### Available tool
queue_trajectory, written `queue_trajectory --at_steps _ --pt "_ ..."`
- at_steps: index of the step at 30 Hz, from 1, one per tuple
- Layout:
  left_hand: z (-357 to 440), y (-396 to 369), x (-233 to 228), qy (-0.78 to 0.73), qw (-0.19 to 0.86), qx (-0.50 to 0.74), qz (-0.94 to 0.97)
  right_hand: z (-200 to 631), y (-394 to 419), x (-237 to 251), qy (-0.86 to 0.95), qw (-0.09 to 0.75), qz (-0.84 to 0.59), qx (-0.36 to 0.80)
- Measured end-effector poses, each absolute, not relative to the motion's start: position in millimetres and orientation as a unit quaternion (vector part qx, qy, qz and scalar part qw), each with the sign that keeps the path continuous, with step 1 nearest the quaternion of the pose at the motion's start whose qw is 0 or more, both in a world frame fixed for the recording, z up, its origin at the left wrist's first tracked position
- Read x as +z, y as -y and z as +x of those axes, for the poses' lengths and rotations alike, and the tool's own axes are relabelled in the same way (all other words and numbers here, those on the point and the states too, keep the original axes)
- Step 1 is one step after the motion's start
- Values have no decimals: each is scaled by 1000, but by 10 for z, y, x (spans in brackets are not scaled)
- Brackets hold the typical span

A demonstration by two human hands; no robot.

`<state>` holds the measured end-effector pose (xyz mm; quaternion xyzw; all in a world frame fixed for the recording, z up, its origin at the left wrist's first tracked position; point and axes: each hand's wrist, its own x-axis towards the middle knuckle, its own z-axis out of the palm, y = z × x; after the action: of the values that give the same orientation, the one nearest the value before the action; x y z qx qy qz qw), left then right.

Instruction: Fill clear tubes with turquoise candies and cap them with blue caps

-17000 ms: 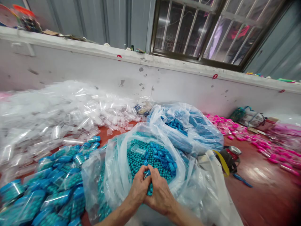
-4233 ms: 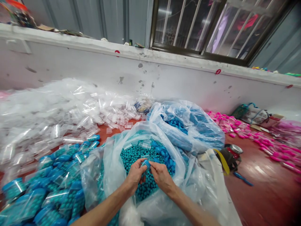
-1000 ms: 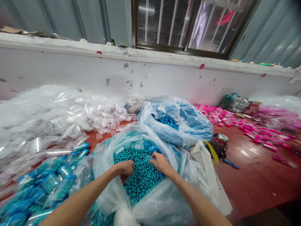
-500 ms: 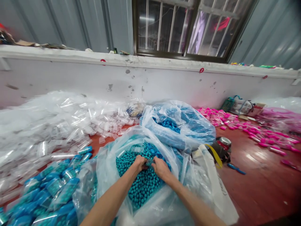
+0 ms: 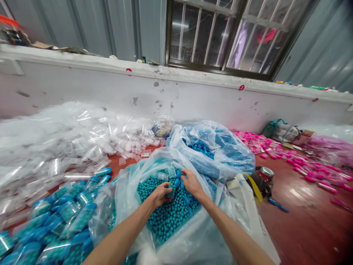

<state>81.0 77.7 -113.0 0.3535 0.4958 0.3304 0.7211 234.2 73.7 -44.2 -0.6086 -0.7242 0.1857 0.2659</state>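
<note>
A large clear plastic bag (image 5: 129, 206) stands open in front of me, full of round teal beads (image 5: 165, 221). Over the beads, my left hand (image 5: 161, 195) is closed round a small clear bottle (image 5: 172, 189) with teal beads in it. My right hand (image 5: 191, 183) is just to its right, fingers pinched at a blue cap (image 5: 178, 180) by the bottle's top; the fingertips partly hide it. Clear empty bottles (image 5: 163, 176) and several blue caps (image 5: 187, 200) lie on the beads.
Filled, blue-capped bottles (image 5: 68, 213) are heaped at left, below a pile of clear empty bottles (image 5: 82, 136). Behind stands a bag of blue caps (image 5: 234, 151). A jar (image 5: 266, 175), a blue tool (image 5: 278, 205) and pink pieces (image 5: 286, 154) lie right on the red floor.
My right hand has moved up and slightly right to the blue caps, away from my left hand. My left hand has turned a little, still holding the bottle. The view has tilted slightly.
</note>
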Motion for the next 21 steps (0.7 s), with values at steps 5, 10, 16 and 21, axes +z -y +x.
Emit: queue_trajectory --at_steps 5,10,16,21 --pt "697 -601 -1073 -496 710 328 377 2429 -284 -678 768 1 -637 73" --pt "607 -400 -976 -518 677 336 400 2339 -153 -833 774 -11 -630 65" --pt "586 -251 -950 -509 690 328 396 2265 -336 -819 747 191 -561 302" --pt "617 -162 -929 -467 694 365 409 2194 -319 -796 593 227 -531 562"
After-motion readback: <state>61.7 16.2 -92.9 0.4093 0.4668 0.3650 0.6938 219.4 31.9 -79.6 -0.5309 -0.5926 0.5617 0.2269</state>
